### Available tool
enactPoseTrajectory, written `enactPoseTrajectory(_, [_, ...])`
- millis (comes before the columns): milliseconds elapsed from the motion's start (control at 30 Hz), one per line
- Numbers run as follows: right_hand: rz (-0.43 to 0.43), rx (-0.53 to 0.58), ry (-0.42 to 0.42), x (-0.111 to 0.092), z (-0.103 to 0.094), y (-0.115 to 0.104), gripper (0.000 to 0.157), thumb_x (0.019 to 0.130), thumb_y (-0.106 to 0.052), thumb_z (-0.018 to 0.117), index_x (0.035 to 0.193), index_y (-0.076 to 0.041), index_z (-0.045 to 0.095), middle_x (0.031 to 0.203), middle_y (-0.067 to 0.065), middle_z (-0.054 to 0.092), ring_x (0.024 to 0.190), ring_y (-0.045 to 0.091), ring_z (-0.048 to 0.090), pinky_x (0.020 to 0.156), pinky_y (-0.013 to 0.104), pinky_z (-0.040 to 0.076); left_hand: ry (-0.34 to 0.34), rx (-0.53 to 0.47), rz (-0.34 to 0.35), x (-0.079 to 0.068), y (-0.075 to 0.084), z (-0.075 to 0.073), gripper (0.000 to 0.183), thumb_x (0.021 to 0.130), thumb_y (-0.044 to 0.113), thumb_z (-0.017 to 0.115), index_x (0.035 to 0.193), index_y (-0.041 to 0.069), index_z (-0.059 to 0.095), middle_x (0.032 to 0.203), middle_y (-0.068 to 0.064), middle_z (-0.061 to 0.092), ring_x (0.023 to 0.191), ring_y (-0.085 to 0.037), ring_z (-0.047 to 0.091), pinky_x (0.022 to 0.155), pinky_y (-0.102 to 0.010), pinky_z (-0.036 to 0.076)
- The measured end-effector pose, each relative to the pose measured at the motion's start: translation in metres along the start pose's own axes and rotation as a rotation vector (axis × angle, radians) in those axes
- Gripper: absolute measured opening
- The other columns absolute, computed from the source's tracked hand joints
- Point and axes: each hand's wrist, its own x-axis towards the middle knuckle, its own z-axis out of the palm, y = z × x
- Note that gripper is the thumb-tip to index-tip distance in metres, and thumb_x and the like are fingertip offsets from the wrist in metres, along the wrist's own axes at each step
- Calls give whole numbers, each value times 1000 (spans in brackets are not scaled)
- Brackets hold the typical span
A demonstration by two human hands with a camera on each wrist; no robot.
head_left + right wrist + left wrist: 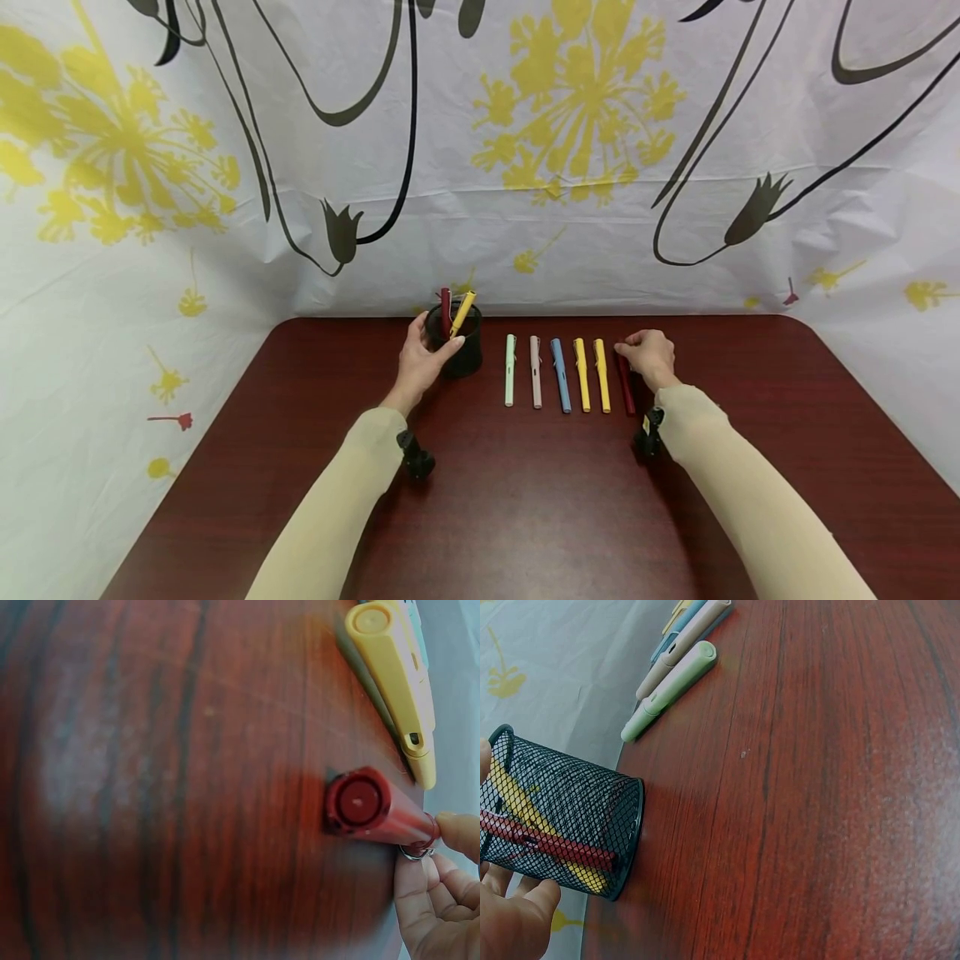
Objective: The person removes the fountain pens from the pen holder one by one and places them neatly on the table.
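A desk-like spot, at home or in an office, which cannot be told: a dark red-brown wood-grain worktop with slim coloured pens and a round black wire-mesh cup, against a white hanging sheet printed with yellow flowers.

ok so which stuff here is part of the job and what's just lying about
Part of the job, it seems:
mesh cup, in the left hand
red pen and yellow pen inside
another red pen, pinched by the right hand
green pen, pink pen, blue pen, two yellow pens in a row

Just around:
table
flowered cloth behind it
two wrist cameras
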Motion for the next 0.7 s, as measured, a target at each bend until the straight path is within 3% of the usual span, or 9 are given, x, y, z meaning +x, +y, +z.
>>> enactPoseTrajectory(200, [0, -9, 7, 2, 2, 0, 28, 91, -21, 62, 104, 5, 63, 84, 14, 63, 60, 14, 55, 62, 35, 46, 0, -1, 0, 0, 0, 0, 84, 84, 32, 72, 149, 16, 22, 149, -11, 36, 137, -24, 35, 106, -43, 37])
enactPoseTrajectory(700, [-22, -39, -4, -2, 3, -2, 31, 92, -19, 61, 109, 7, 60, 101, 22, 62, 67, 16, 60, 66, 36, 49, 0, 18, 3, 1, -2, 0, 83, 84, 32, 72, 149, 16, 22, 150, -12, 34, 138, -24, 34, 107, -43, 36])
